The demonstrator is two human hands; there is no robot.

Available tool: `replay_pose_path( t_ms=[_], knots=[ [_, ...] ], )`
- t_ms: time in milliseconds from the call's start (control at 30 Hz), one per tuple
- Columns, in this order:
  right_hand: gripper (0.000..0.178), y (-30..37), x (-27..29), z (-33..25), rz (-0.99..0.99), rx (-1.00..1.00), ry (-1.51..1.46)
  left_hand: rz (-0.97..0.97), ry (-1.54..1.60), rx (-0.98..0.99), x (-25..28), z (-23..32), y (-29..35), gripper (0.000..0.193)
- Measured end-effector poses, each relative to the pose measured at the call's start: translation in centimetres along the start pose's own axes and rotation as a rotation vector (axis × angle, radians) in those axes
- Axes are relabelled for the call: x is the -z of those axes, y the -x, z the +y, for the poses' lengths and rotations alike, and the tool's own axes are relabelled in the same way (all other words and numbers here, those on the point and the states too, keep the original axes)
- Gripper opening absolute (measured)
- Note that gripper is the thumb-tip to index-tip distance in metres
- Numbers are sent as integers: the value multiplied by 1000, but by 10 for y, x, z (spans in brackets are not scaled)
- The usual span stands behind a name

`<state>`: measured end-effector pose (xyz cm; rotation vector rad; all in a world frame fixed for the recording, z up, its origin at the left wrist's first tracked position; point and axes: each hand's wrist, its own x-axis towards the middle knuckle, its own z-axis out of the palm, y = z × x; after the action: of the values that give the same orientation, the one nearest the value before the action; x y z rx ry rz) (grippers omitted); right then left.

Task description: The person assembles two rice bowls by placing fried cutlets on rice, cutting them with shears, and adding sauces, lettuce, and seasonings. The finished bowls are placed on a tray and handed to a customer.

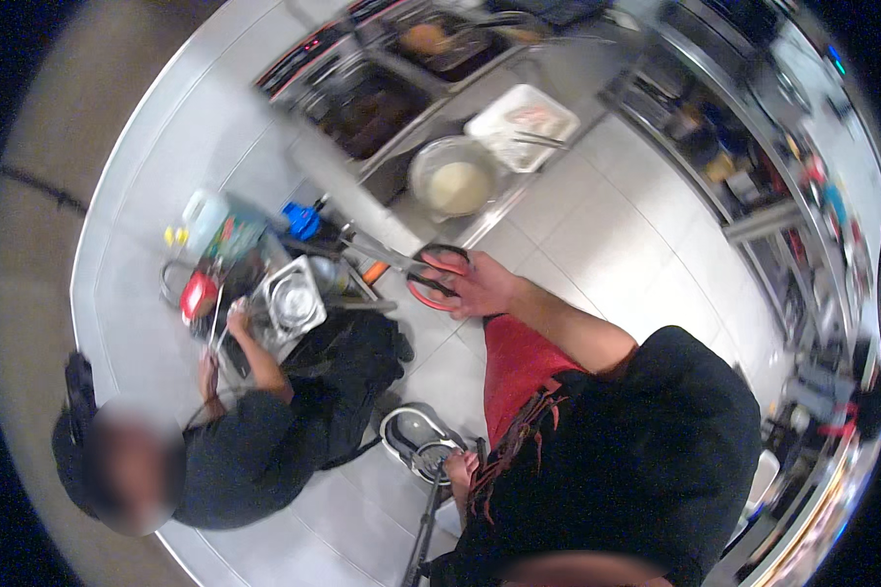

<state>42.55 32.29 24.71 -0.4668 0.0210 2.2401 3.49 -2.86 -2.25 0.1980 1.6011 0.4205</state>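
Note:
My right hand (475,287) is raised in front of me and closed around the red and black handles of a pair of scissors (416,264). Their grey blades point left, past the corner of a counter. Lower down, beside my red apron (519,362), my left hand (459,468) is curled shut. A dark, thin rod (424,536) runs down from it, and a short black end shows above the fingers. What exactly the left hand grips I cannot make out. A white-rimmed bucket (394,423) is right beside that hand.
A fryer (367,106) stands at the top, with a bowl of pale batter (457,186) and a white tray (504,110) on its front counter. On the left, a co-worker (255,460) in black handles things near a metal pan (294,296). Metal shelving (744,196) lines the right.

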Motion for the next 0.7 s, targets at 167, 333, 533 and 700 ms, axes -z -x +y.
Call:
replay_pose_path(
  t_ms=[167, 333, 533, 700],
  knots=[
    [30, 212, 101, -22, 247, 187, -155, -41, -90, -59, -66, 41, -1, 17],
    [23, 393, 235, -44, 509, 542, -258, -130, -460, -378, -264, 127, 28, 22],
    [33, 564, 345, -79, 781, 854, -412, 131, -1267, -1468, -644, 293, 114, 49],
    [33, 683, 377, -132, 852, 972, -526, 507, -1287, -880, -861, 400, 125, 67]
  ],
)
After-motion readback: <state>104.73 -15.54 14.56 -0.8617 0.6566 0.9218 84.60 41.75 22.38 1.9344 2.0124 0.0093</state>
